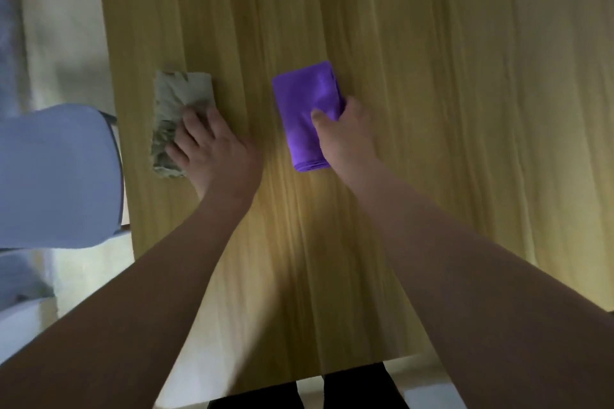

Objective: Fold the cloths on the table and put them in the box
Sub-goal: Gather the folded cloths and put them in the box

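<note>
A view from above looks down on a yellow wood-grain counter (382, 26) with two bare forearms reaching forward. The picture is slightly blurred.

The left hand (207, 149) lies on a folded grey-green cloth (176, 103) near the counter's left edge. Its fingers (189, 124) are spread and nearly straight, pressing flat on the cloth's lower right part, not gripping it.

The right hand (345, 136) grips a folded purple cloth (304, 103) lying near the middle of the counter. The thumb sits on top of the cloth and the other fingers curl round its right edge. The two cloths lie well apart, side by side.

A pale blue rounded object (56, 176), blurred, stands just off the counter's left edge. No box shows, and no writing or label can be read anywhere.
</note>
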`<state>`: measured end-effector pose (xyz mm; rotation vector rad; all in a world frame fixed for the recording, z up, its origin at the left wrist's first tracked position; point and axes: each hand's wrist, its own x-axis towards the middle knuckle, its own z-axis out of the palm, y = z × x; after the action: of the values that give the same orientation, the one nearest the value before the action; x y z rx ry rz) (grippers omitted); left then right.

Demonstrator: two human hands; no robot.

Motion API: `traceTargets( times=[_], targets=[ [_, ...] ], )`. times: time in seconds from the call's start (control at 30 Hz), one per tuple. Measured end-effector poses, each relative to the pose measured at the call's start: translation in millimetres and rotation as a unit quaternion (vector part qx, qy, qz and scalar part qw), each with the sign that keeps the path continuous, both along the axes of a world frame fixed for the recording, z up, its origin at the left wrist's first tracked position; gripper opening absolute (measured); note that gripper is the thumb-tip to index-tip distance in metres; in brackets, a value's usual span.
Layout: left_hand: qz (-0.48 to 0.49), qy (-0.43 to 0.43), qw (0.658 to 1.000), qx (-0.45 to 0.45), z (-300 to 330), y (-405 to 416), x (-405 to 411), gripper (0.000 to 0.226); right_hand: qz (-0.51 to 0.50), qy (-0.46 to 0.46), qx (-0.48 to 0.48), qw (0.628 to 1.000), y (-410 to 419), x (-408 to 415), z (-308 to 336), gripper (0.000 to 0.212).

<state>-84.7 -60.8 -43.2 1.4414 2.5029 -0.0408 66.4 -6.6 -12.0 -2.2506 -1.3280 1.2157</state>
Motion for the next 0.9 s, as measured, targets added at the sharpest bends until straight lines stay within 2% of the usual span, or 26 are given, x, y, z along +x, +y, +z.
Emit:
traceTargets(
  times=[0.1, 0.17, 0.27, 0.3, 0.37, 0.43, 0.53, 0.63, 0.77, 0.9],
  targets=[
    [-0.066, -0.003, 0.997, 0.029, 3, -21, 26, 0.054, -0.022, 0.038, -0.048, 0.998, 2, 3, -4, 0.037],
    [-0.074, -0.039, 0.994, 0.075, 7, -25, 28, 0.051, -0.045, 0.046, -0.075, 0.995, 0, 11, -7, 0.034],
    [0.013, -0.1, 0.984, 0.143, 15, -12, 16, 0.052, -0.063, 0.043, -0.075, 0.994, -7, 20, -9, 0.043],
    [0.056, -0.1, 0.982, 0.15, 16, -7, 10, 0.053, -0.071, 0.048, -0.065, 0.994, -10, 22, -8, 0.038],
    [0.128, -0.11, 0.977, 0.132, 13, 3, 1, 0.056, -0.106, 0.059, -0.032, 0.992, -16, 23, -8, 0.022],
    [0.156, -0.136, 0.974, 0.096, 11, 9, 1, 0.06, -0.138, 0.059, -0.009, 0.989, -22, 25, -7, 0.021],
    [0.124, -0.116, 0.984, 0.048, 12, 10, 13, 0.062, -0.149, 0.069, -0.004, 0.986, -34, 30, -5, 0.016],
    [0.095, -0.125, 0.988, 0.009, 16, 14, 33, 0.051, -0.18, 0.104, -0.011, 0.978, -48, 45, 0, 0.022],
    [0.036, -0.19, 0.981, 0.03, 23, 20, 73, 0.041, -0.256, 0.124, -0.017, 0.959, -73, 90, 2, 0.006],
    [0.003, -0.271, 0.962, 0.038, 35, 19, 132, 0.041, -0.323, 0.119, -0.019, 0.939, -104, 141, 3, 0.011]
  ],
)
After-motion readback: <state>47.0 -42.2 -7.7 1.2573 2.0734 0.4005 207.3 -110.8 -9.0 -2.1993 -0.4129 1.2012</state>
